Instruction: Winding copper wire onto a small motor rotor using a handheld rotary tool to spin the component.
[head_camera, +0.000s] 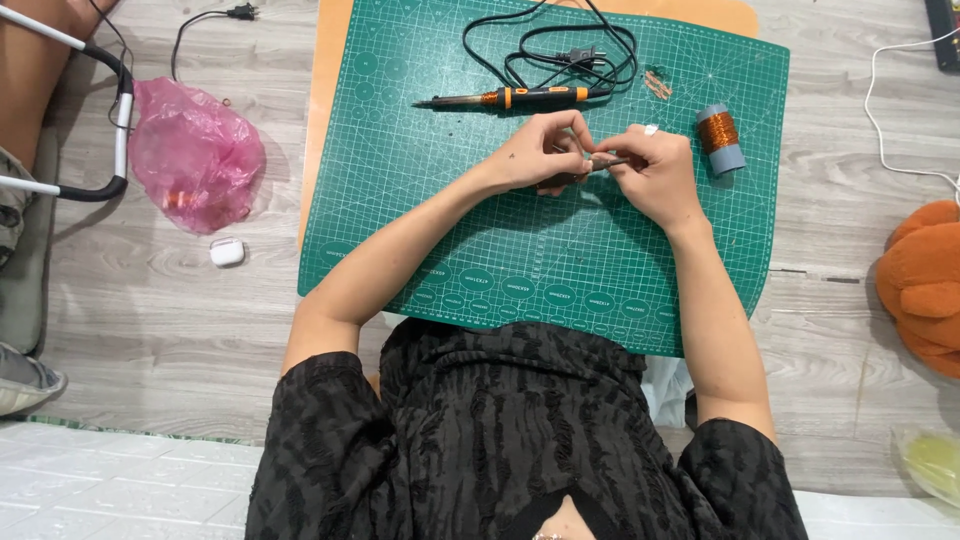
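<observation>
My left hand (540, 152) and right hand (650, 172) pinch a thin dark rod (606, 164) between fingertips over the middle of the green cutting mat (420, 200); it looks slight enough to slip and roll; the soldering iron (505, 98) and its cord lie near the mat's far edge, the copper wire spool (719, 138) by the right edge.

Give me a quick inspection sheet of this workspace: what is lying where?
Surface: green cutting mat on a wood-look floor.
Job's things: left hand and right hand meet on a thin dark rod; each grip is closed on it.
Nearby: soldering iron; copper wire spool; small copper bits.
Clutter: pink plastic bag; small white case; orange plush toy.
Cables: black cord coiled on the mat; white cable at right.
Surroundings: white tiled strip in the foreground.
</observation>
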